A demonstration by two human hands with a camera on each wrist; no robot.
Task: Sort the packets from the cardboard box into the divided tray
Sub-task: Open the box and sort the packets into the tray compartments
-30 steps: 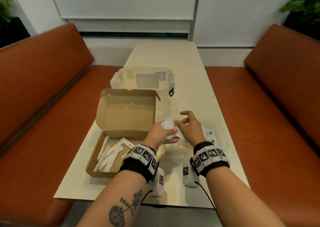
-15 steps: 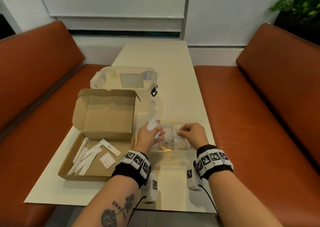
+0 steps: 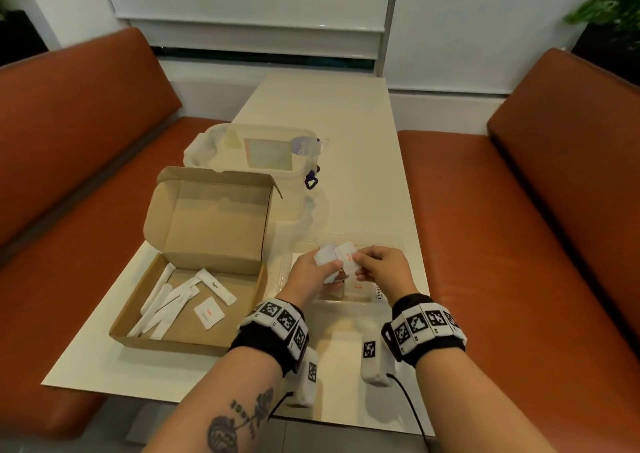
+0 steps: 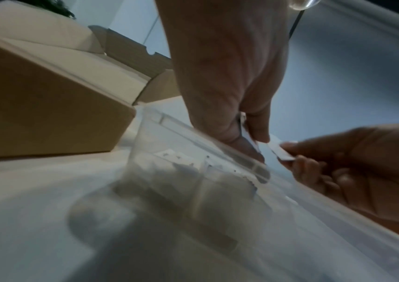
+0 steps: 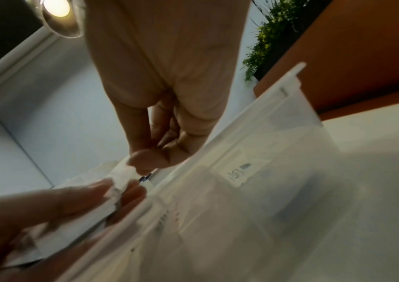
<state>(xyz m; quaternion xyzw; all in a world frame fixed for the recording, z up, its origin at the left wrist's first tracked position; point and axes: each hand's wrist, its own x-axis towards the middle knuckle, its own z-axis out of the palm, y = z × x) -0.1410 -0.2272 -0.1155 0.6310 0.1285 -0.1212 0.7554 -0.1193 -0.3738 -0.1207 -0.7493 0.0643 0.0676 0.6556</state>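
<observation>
Packets [image 3: 327, 260] are clutched in the left hand [image 3: 313, 274] above the divided tray [image 3: 388, 241]; one packet [image 3: 348, 257] is pinched by the right hand [image 3: 384, 272], probably for dropping into a matching compartment next.

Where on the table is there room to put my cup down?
The far end of the table, beyond the lidded plastic container, is bare. So is the near edge in front of the cardboard box. It is crowded around the divided tray, where the left hand and right hand hold packets.
</observation>
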